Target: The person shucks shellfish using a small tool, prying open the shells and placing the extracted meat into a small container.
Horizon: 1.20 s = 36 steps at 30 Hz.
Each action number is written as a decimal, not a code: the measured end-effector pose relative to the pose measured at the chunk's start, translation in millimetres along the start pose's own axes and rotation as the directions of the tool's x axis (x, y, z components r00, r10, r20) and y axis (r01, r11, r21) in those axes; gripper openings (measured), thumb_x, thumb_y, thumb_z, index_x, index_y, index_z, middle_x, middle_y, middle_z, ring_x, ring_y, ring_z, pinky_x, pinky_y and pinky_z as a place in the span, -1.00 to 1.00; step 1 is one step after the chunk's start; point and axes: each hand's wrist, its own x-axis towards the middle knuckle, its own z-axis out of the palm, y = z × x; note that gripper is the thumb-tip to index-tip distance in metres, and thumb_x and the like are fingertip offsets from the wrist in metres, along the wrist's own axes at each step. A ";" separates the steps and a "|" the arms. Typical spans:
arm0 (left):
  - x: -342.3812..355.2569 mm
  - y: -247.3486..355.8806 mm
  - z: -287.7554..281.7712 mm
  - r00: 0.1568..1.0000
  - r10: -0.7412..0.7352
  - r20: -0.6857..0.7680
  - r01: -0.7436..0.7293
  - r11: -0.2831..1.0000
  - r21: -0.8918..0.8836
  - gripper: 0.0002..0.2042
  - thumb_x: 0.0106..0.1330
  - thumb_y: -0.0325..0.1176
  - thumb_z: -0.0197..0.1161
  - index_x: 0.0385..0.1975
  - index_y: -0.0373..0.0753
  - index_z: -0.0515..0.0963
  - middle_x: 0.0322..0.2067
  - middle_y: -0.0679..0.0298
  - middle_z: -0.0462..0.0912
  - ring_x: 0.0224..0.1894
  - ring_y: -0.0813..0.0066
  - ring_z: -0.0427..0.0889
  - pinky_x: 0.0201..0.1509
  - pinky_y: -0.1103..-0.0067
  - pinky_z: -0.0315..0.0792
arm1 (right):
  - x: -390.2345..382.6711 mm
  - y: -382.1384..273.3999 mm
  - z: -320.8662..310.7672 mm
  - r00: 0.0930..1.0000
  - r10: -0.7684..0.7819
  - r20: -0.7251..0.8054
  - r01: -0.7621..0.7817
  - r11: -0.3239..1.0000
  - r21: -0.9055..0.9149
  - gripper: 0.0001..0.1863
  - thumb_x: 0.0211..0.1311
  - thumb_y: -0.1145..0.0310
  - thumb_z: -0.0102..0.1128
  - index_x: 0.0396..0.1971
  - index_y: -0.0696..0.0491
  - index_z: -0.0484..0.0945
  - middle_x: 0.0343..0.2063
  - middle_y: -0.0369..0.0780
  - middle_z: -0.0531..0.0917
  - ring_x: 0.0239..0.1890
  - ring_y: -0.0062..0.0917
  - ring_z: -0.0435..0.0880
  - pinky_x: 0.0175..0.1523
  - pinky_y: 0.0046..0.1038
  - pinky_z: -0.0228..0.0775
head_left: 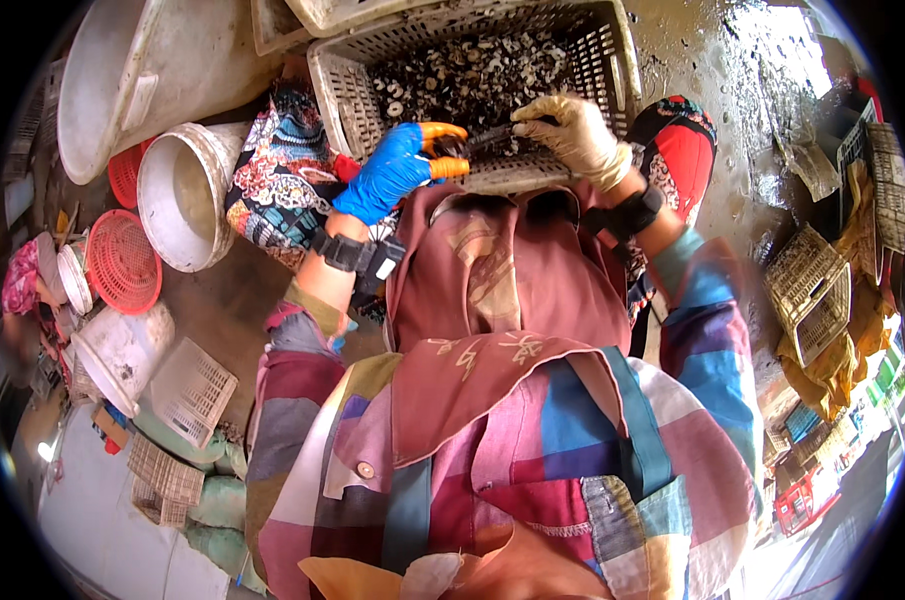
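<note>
My left hand (390, 170), in a blue glove, grips a tool with orange handles (442, 150), a pair of pliers or cutters by its look. My right hand (575, 133), in a cream glove, holds a thin dark piece (487, 138) whose other end meets the tool's jaws. Both hands hover over the near rim of a white slotted plastic basket (337, 95) filled with several small dark shell-like pieces (472, 75). A black strap sits on each wrist.
A big white tub (132, 70) and a white bucket (177, 195) stand at the left, beside red baskets (122, 262). More white crates (190, 390) and sacks lie lower left. Another person (22, 285) crouches far left. Woven baskets (810, 290) sit right on wet ground.
</note>
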 end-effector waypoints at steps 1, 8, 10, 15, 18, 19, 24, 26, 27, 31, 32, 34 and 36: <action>3.4 -6.7 5.7 0.994 -0.035 -0.099 0.019 0.987 -0.160 -0.62 -0.01 -0.36 0.39 -0.15 -0.28 0.52 -0.46 0.37 0.54 -0.51 0.67 0.40 -0.42 0.68 0.34 | -7.1 15.6 22.5 0.974 0.215 -0.068 -0.166 0.887 0.431 -0.81 -0.01 0.32 0.31 -0.41 0.10 0.61 -0.50 -0.25 0.64 -0.47 -0.63 0.59 -0.30 -0.61 0.42; 8.1 -8.3 24.1 0.956 -0.138 -0.261 0.028 0.923 -0.385 -0.71 0.02 -0.43 0.36 -0.24 -0.30 0.53 -0.52 0.42 0.56 -0.51 0.75 0.44 -0.48 0.75 0.33 | 7.9 5.1 55.6 0.936 0.278 -0.218 -0.199 0.924 0.327 -0.82 -0.03 0.35 0.32 -0.41 0.09 0.63 -0.50 -0.25 0.65 -0.46 -0.65 0.59 -0.32 -0.63 0.41; 12.7 -16.7 48.4 0.945 0.022 -0.327 -0.159 0.904 -0.396 -0.70 0.01 -0.46 0.35 -0.21 -0.29 0.52 -0.47 0.41 0.57 -0.46 0.72 0.47 -0.42 0.73 0.36 | 22.6 -29.2 67.8 0.917 0.375 -0.133 -0.271 0.834 0.481 -0.85 -0.01 0.36 0.31 -0.42 0.08 0.64 -0.49 -0.25 0.65 -0.48 -0.68 0.58 -0.32 -0.66 0.41; 16.0 -0.2 23.0 0.934 -0.110 -0.339 -0.098 0.835 -0.541 -0.63 -0.01 -0.52 0.37 -0.15 -0.33 0.48 -0.34 0.36 0.58 -0.36 0.66 0.52 -0.24 0.72 0.46 | 30.2 7.4 30.6 0.895 0.366 -0.256 -0.133 0.766 0.629 -0.87 0.01 0.49 0.28 -0.39 0.17 0.60 -0.48 -0.30 0.63 -0.47 -0.76 0.51 -0.32 -0.70 0.39; 16.1 8.1 16.3 0.941 -0.148 -0.304 -0.037 0.850 -0.526 -0.62 -0.02 -0.51 0.38 -0.14 -0.31 0.49 -0.35 0.36 0.58 -0.38 0.68 0.51 -0.30 0.74 0.44 | 15.1 -2.3 25.9 0.894 0.401 -0.199 -0.167 0.711 0.683 -0.85 -0.02 0.55 0.29 -0.38 0.17 0.59 -0.43 -0.30 0.64 -0.40 -0.73 0.53 -0.24 -0.67 0.41; 15.5 8.1 15.6 0.945 -0.129 -0.302 -0.041 0.866 -0.498 -0.61 -0.01 -0.50 0.38 -0.13 -0.28 0.50 -0.36 0.38 0.58 -0.41 0.71 0.49 -0.36 0.76 0.41 | 10.0 -9.2 32.7 0.923 0.306 -0.232 -0.088 0.756 0.649 -0.84 -0.04 0.56 0.31 -0.39 0.16 0.59 -0.42 -0.29 0.64 -0.39 -0.71 0.54 -0.23 -0.66 0.42; 13.9 -1.2 24.7 0.962 -0.065 -0.266 -0.083 0.857 -0.508 -0.61 -0.01 -0.55 0.35 -0.12 -0.31 0.49 -0.32 0.33 0.60 -0.32 0.63 0.55 -0.25 0.72 0.46 | -4.0 -7.8 50.9 0.931 0.085 -0.356 0.046 0.938 0.345 -0.87 -0.07 0.55 0.32 -0.44 0.11 0.61 -0.45 -0.28 0.64 -0.38 -0.68 0.55 -0.20 -0.62 0.41; 7.9 1.1 28.1 0.979 -0.143 -0.143 0.013 0.752 -0.659 -0.63 0.01 -0.57 0.32 -0.12 -0.33 0.49 -0.30 0.29 0.60 -0.28 0.59 0.56 -0.16 0.67 0.48 | 1.6 8.8 46.2 0.858 0.415 -0.301 -0.146 0.761 0.633 -0.87 -0.06 0.52 0.32 -0.43 0.11 0.62 -0.47 -0.29 0.64 -0.41 -0.71 0.53 -0.22 -0.64 0.39; 7.5 5.8 29.0 0.978 -0.144 -0.148 0.005 0.734 -0.679 -0.64 0.01 -0.56 0.32 -0.13 -0.33 0.49 -0.31 0.29 0.60 -0.28 0.59 0.56 -0.16 0.67 0.48 | -0.5 29.2 40.1 0.827 0.449 -0.339 -0.200 0.798 0.568 -0.87 -0.04 0.52 0.31 -0.41 0.13 0.62 -0.45 -0.31 0.64 -0.42 -0.73 0.52 -0.23 -0.64 0.39; 13.1 2.6 27.1 0.966 -0.149 -0.211 0.013 0.844 -0.536 -0.63 0.00 -0.57 0.33 -0.14 -0.36 0.46 -0.30 0.26 0.59 -0.25 0.56 0.57 -0.13 0.65 0.48 | -0.2 14.5 37.3 0.883 0.393 -0.256 -0.121 0.719 0.685 -0.87 -0.03 0.54 0.30 -0.41 0.16 0.61 -0.41 -0.29 0.64 -0.40 -0.70 0.53 -0.23 -0.66 0.40; 16.4 1.9 25.7 0.967 -0.090 -0.239 -0.043 0.866 -0.499 -0.63 -0.01 -0.57 0.33 -0.14 -0.35 0.46 -0.30 0.26 0.59 -0.25 0.56 0.56 -0.13 0.65 0.48 | -0.8 -8.3 39.6 0.911 0.347 -0.225 -0.069 0.663 0.745 -0.87 -0.03 0.55 0.29 -0.41 0.16 0.61 -0.41 -0.28 0.64 -0.38 -0.69 0.54 -0.23 -0.66 0.41; 15.9 -1.4 28.6 0.959 0.020 -0.284 -0.144 0.895 -0.422 -0.61 -0.02 -0.57 0.35 -0.14 -0.34 0.46 -0.29 0.26 0.60 -0.25 0.57 0.56 -0.13 0.65 0.48 | -6.3 -19.8 52.3 0.949 0.132 -0.286 0.013 0.892 0.452 -0.87 -0.03 0.61 0.26 -0.41 0.16 0.61 -0.40 -0.26 0.64 -0.36 -0.64 0.57 -0.18 -0.65 0.43; 15.7 -1.5 32.3 0.949 0.016 -0.315 -0.133 0.925 -0.355 -0.60 -0.09 -0.50 0.42 -0.18 -0.33 0.49 -0.33 0.27 0.61 -0.31 0.60 0.56 -0.20 0.67 0.46 | -2.9 -5.6 52.4 0.925 0.213 -0.314 0.023 0.795 0.607 -0.85 -0.06 0.59 0.29 -0.41 0.15 0.61 -0.41 -0.27 0.64 -0.39 -0.65 0.56 -0.21 -0.65 0.41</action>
